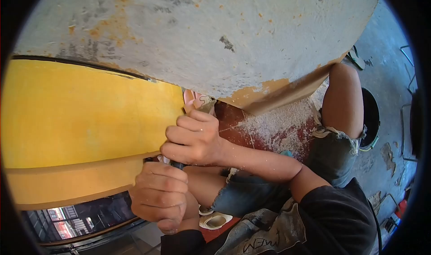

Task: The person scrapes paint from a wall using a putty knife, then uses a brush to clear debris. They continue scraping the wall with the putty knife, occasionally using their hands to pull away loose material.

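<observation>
My right hand (192, 137) is closed in a fist in the middle of the head view. Just below it, my left hand (160, 196) is closed too. Between the two fists shows a short piece of a black handle (177, 164), with both hands wrapped round it; the rest is hidden by my fingers, so its kind cannot be told. Both hands are near the edge of a smooth yellow panel (90, 116). Above stretches a large grey panel (215, 39) with worn, flaking paint and tan patches.
Pale shavings or crumbs (283, 125) cover the reddish floor under the grey panel's edge. Beside my bent right knee (343, 98) stands a black bucket (371, 113). A slipper (356, 57) lies farther off. A whitish tray (215, 220) is by my left leg.
</observation>
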Tool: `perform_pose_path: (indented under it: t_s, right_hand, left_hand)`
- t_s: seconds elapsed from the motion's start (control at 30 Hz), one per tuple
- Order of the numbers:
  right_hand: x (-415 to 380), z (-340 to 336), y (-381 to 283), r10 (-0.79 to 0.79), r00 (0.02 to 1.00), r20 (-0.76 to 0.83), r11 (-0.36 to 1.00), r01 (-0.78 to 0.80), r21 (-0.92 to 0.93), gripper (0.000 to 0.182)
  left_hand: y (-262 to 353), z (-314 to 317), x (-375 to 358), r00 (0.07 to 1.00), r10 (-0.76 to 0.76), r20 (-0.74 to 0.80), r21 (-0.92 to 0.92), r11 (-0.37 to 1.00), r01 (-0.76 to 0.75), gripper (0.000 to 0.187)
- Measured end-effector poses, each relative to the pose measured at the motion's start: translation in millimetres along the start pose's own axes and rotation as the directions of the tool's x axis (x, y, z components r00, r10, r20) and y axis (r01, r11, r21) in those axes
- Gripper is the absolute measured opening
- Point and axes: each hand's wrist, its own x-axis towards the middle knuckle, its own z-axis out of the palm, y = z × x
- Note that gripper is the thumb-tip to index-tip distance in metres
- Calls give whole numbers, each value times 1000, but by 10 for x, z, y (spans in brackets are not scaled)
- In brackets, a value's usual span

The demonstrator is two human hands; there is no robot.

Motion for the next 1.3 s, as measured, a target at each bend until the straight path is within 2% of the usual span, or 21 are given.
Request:
perform_pose_path:
  t_s: [0.1, 0.17, 0.23, 0.37, 0.5, 0.57, 0.63, 0.73, 0.83, 0.87, 0.9, 0.97, 1.0, 1.03, 1.07, 1.1, 1.13, 1.17, 1.23, 1.27, 1.3]
  right_hand:
    - [-22, 75, 69, 3, 999, -33, 1000, -2, 18, 15]
    - [17, 54, 35, 32, 998, 49, 999, -30, -35, 13]
    - [50, 43, 38, 5, 1000, 12, 1000, -5, -10, 13]
    - [121, 111, 24, -34, 999, 3, 999, 34, -4, 15]
    - [175, 92, -27, -38, 998, -41, 999, 38, 7, 14]
    - [159, 88, -27, -59, 996, -63, 998, 59, 8, 14]
    - [90, 61, 53, 72, 995, 76, 996, -68, -53, 14]
    - [171, -24, -15, 13, 999, 44, 999, -10, -51, 12]
    - [45, 68, 25, -33, 999, -14, 999, 33, -7, 11]
    - [-13, 75, 47, 29, 999, 37, 1000, -29, -12, 11]
    - [-65, 76, 98, 90, 993, 82, 996, -88, -32, 11]
    - [-21, 31, 79, 51, 998, 28, 998, -50, -31, 12]
    - [-4, 26, 105, 25, 1000, -12, 1000, -25, -18, 12]
    - [1, 33, 88, 0, 999, -49, 1000, 1, 6, 13]
    - [-108, 52, 147, 96, 995, 13, 995, -96, -9, 14]
    - [-177, 97, 157, 77, 997, 10, 997, -76, -5, 14]
    - [-212, 100, 154, 45, 999, -17, 999, -45, 2, 14]
    - [-161, 50, 143, 28, 999, -44, 1000, -28, 2, 14]
    - [-200, -6, 136, -5, 999, -48, 1000, 5, -6, 14]
    - [-269, 39, 195, 53, 998, -41, 998, -53, 16, 15]
    - [-311, 84, 238, 92, 995, -37, 995, -91, 38, 16]
  left_hand:
    - [-136, -117, -33, 987, -142, -78, 77, 986, 148, 54]
    - [-114, -111, 3, 989, -126, -83, 57, 990, 131, 54]
    - [-43, -65, 34, 999, 17, -32, 29, 999, -17, 51]
    - [5, -247, 78, 994, -106, -39, 41, 993, 107, 56]
    - [67, -174, 121, 999, -28, -45, 12, 1000, 29, 52]
    - [-82, -189, 60, 996, -70, -62, 21, 997, 72, 50]
    - [-119, -196, 35, 993, -88, -80, 31, 995, 91, 48]
    - [10, -97, 104, 1000, -14, -20, -64, 998, 13, 47]
    - [-179, -206, -86, 991, -61, -118, 37, 997, 66, 48]
    - [-219, -192, -43, 970, -182, -163, -24, 983, 181, 50]
    - [-199, -145, -8, 974, -167, -156, -31, 986, 164, 50]
    - [-44, -25, 35, 1000, -5, 7, -12, 1000, 5, 49]
    - [-39, -2, 39, 1000, 15, -7, -45, 999, -16, 50]
    - [-69, -10, -20, 1000, -1, -12, -36, 999, 0, 50]
    - [-179, -47, -107, 990, -117, -78, 12, 993, 118, 50]
    - [-287, -85, -170, 966, -213, -143, 43, 974, 221, 50]
    - [-206, -112, -271, 968, -212, -134, 88, 970, 225, 49]
    - [-230, -53, -180, 970, -210, -124, 74, 973, 220, 49]
    - [-145, 60, -85, 999, 8, 46, -44, 999, -6, 48]
    - [-107, 92, -193, 982, -164, -96, 257, 949, 184, 50]
    - [-73, 77, -249, 981, -161, -104, 269, 945, 184, 50]
